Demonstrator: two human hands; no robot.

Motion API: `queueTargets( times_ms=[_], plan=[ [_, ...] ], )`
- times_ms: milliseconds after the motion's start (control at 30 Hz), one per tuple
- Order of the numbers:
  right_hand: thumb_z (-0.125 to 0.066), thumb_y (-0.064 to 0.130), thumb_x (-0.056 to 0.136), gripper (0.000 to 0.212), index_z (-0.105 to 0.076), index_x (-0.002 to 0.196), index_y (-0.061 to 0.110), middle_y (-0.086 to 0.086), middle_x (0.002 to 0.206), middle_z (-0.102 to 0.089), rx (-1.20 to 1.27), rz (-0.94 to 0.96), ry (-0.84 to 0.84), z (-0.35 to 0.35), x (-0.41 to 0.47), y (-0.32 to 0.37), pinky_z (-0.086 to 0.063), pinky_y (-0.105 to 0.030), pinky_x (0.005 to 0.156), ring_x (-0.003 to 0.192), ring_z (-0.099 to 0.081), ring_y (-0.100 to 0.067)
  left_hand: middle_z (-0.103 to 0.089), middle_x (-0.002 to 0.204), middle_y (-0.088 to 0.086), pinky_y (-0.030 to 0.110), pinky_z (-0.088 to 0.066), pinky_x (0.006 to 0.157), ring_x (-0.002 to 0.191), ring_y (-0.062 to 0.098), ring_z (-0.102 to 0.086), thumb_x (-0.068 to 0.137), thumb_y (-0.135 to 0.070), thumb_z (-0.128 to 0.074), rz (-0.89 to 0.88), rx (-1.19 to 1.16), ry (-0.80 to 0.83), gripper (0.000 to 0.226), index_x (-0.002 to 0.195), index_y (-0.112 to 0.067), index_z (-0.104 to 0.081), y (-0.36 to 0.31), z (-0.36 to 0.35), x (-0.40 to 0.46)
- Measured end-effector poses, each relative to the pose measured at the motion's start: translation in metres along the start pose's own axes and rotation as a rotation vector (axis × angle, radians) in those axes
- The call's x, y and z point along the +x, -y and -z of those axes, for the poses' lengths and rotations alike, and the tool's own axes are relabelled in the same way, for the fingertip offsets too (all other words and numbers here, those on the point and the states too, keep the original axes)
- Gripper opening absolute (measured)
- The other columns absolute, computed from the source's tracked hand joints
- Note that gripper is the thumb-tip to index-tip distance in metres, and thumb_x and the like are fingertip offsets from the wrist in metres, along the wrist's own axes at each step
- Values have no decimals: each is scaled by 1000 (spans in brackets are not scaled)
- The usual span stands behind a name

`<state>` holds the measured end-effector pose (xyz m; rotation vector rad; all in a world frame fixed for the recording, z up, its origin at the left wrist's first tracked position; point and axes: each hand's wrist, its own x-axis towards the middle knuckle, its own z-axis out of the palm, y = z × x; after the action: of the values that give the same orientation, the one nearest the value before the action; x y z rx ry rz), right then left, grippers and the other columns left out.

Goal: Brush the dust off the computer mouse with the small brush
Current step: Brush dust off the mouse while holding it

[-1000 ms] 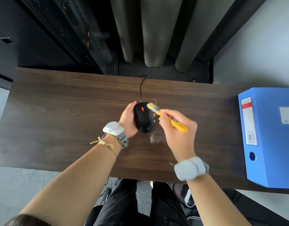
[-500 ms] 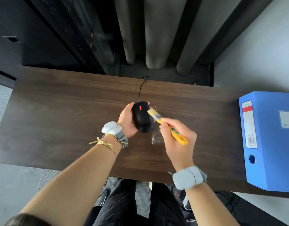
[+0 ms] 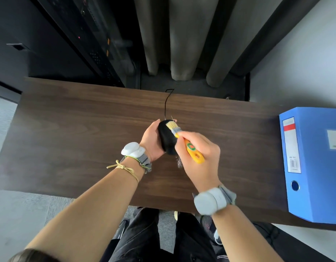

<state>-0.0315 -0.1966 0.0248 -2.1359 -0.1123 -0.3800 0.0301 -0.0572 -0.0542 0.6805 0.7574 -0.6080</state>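
Observation:
A black wired computer mouse [image 3: 166, 138] is held above the middle of the dark wooden desk [image 3: 78, 129], gripped from its left side by my left hand [image 3: 151, 141]. My right hand [image 3: 198, 154] holds a small brush [image 3: 184, 139] with a yellow handle, a metal ferrule and pale bristles. The bristles lie across the far end of the mouse and cover its scroll wheel. The mouse's black cable [image 3: 166, 104] runs away over the far desk edge. A small patch of pale dust [image 3: 179, 162] lies on the desk just under my right hand.
A blue lever-arch file [image 3: 315, 163] lies at the right end of the desk. Grey curtain folds [image 3: 182, 38] and a dark cabinet [image 3: 84, 38] stand beyond the far edge. My legs in dark trousers show below the near edge.
The brush head has swept left, from the mouse's right side onto its far top, hiding the orange wheel. My left hand still holds the mouse in about the same spot.

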Motion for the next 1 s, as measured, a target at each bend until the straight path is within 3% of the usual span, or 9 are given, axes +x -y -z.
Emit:
queueTargets(
  times_ms=[100,233,333,433,500,600,733,833,1000],
  plan=[
    [-65,19,93,20,-79,93,4,-10,85,-78,-93,32,43,-14,13,-2,-61,-41,62,73,-74,-28,-71,105,12,39,-50,88,99,27,-66,104,-49,-28,27,32,17,54,126,-12,-62,-2,-2,-2],
    [-66,17,92,14,-77,86,11,-5,78,-75,-106,-30,67,-5,-27,-8,-57,-42,58,68,-71,-26,-66,106,13,55,-40,108,102,29,-62,104,-53,-26,25,-1,23,58,130,-12,-59,-6,1,1],
    [-65,14,89,14,-76,81,13,-1,73,-73,-65,-125,74,13,-53,-2,-55,-40,56,64,-69,-23,-65,108,10,62,-39,105,103,27,-61,104,-53,-26,46,-37,35,58,137,-14,-55,-7,6,1],
    [-64,15,92,17,-77,84,9,-2,76,-75,-15,-90,36,11,-32,7,-56,-40,60,66,-70,-24,-65,110,10,52,-43,104,103,26,-61,104,-52,-28,44,11,40,56,134,-15,-57,-9,6,-1],
    [-63,17,94,19,-78,87,6,-6,79,-77,-21,-29,2,-2,-3,9,-57,-39,62,69,-71,-26,-66,109,11,43,-49,94,100,27,-64,104,-51,-29,44,41,58,54,130,-14,-58,-9,1,-4],
    [-63,19,93,20,-78,88,6,-8,80,-77,-67,-5,10,-22,17,10,-58,-40,59,68,-71,-27,-69,103,11,39,-50,88,92,27,-69,103,-50,-31,48,36,83,51,127,-15,-59,-10,-5,-8],
    [-64,19,94,16,-77,92,10,-4,78,-72,-90,-21,73,-12,-28,2,-56,-39,58,66,-67,-26,-64,106,11,55,-37,109,102,28,-60,103,-52,-31,49,-61,89,54,129,-14,-59,-14,-2,-3],
    [-63,19,92,16,-77,89,12,0,77,-71,-87,-113,108,11,-71,-10,-56,-39,57,65,-66,-23,-64,104,9,66,-36,106,100,27,-61,103,-53,-30,56,-161,96,54,129,-16,-58,-19,6,-2],
    [-65,13,94,15,-80,94,7,-2,83,-74,-47,-70,72,17,-58,-4,-56,-31,63,70,-69,-19,-64,103,10,66,-40,101,97,28,-62,103,-55,-28,57,-223,94,58,128,-13,-59,-20,3,-3]
  ],
)
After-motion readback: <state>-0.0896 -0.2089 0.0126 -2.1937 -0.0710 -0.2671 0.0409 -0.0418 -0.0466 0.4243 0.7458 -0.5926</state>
